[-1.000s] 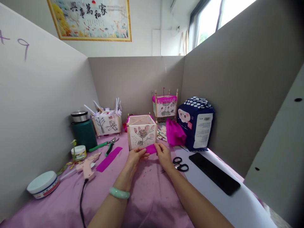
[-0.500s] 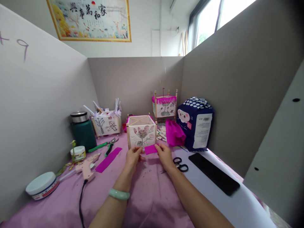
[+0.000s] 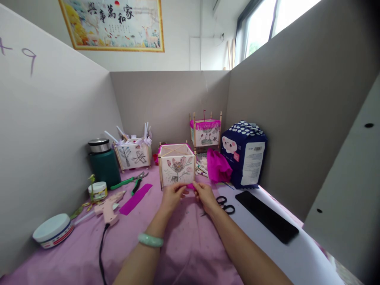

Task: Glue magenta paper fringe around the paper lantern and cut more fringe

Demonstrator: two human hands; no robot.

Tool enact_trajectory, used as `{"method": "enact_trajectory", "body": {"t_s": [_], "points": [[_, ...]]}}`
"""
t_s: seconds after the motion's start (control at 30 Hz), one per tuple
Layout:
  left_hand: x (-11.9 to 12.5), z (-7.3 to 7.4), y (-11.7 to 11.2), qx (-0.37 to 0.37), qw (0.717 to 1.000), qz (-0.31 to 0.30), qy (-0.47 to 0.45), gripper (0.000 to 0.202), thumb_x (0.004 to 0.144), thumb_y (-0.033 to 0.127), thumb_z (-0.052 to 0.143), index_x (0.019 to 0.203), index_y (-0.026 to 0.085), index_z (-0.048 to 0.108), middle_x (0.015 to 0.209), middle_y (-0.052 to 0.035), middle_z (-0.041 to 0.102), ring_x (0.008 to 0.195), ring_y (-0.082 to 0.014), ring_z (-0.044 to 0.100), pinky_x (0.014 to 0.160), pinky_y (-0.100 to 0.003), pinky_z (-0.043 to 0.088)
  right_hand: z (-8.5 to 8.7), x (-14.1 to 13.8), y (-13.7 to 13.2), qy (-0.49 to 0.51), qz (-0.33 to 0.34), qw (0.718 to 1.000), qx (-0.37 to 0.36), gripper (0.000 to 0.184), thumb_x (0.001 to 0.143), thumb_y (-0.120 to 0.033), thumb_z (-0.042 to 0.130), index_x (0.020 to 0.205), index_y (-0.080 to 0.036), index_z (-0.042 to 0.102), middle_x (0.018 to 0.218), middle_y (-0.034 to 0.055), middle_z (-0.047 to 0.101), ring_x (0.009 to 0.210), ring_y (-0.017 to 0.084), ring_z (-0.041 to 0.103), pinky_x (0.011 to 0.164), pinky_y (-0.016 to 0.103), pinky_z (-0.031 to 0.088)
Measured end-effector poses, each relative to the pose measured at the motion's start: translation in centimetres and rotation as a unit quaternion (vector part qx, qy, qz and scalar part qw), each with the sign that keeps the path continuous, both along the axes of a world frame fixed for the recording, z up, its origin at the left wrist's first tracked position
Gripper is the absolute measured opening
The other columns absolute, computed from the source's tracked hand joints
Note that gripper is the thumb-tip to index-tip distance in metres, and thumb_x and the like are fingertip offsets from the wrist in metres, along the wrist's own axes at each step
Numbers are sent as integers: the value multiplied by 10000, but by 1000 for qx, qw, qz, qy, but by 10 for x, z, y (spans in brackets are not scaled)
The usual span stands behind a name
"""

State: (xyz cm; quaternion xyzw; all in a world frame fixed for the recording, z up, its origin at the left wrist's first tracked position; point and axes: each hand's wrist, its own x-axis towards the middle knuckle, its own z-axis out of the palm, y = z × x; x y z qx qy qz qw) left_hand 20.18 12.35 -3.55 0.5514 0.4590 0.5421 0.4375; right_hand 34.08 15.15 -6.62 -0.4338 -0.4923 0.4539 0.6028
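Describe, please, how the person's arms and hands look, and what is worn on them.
The left hand and right hand wear no gloves. A smooth, rounded, pale green bangle circles the left forearm; the right forearm shows no ornament. No sleeve is visible on either forearm.

A handwritten 9 (image 3: 29, 57) stands on the left partition (image 3: 59, 118), 興事萬和家 (left to right) on the far wall's picture (image 3: 118, 33); the right-hand package's label (image 3: 252, 166) is too small to read.

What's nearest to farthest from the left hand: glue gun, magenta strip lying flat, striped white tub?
From the left hand, head view:
1. Flat magenta strip, just left.
2. Glue gun, farther left.
3. Striped white tub, far left.
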Motion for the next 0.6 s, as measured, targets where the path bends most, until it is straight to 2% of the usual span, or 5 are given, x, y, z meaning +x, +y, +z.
{"method": "enact_trajectory", "body": {"t_s": [0.1, 0.23, 0.37, 0.5, 0.6], "points": [[-4, 4, 1, -81, 991, 31, -102, 50, 774, 115, 650, 821, 101, 655, 612, -74, 695, 582, -181, 686, 545, -251, 545, 4, 0, 0, 6, -18, 1000, -13, 473, 744, -627, 548, 685, -161, 606, 564, 18, 586, 436, 114, 455, 380, 222, 300], [-7, 5, -1, -123, 978, 8, -170, 95, 765, 115, 683, 835, 90, 624, 653, -100, 709, 590, -184, 696, 550, -251, 559, 9, -2, -5, -36, 4, 996, 76, 384, 725, -519, 636, 866, -163, 661, 798, 52, 681, 683, 174, 574, 567, 259, 437], [-7, 3, -2, -124, 974, -3, -188, 95, 765, 88, 677, 838, 89, 617, 676, -104, 715, 608, -182, 701, 542, -235, 558, 9, -4, -11, -68, 37, 992, 95, 291, 721, -447, 644, 802, -168, 650, 704, 16, 635, 634, 160, 533, 614, 272, 433], [-5, 2, -1, -138, 970, -14, -199, 130, 734, 70, 706, 815, 87, 606, 684, -100, 710, 619, -182, 703, 546, -231, 562, 10, -3, -11, -49, 23, 994, 90, 269, 726, -442, 610, 694, -176, 606, 582, -15, 533, 554, 142, 468, 559, 262, 388], [-6, 3, 0, -150, 966, 15, -211, 157, 718, 64, 721, 747, 103, 571, 602, -59, 674, 589, -178, 694, 519, -224, 553, 8, -1, -6, -48, 3, 994, 98, 269, 727, -440, 610, 672, -177, 588, 559, -23, 506, 549, 139, 451, 557, 257, 366]]}}
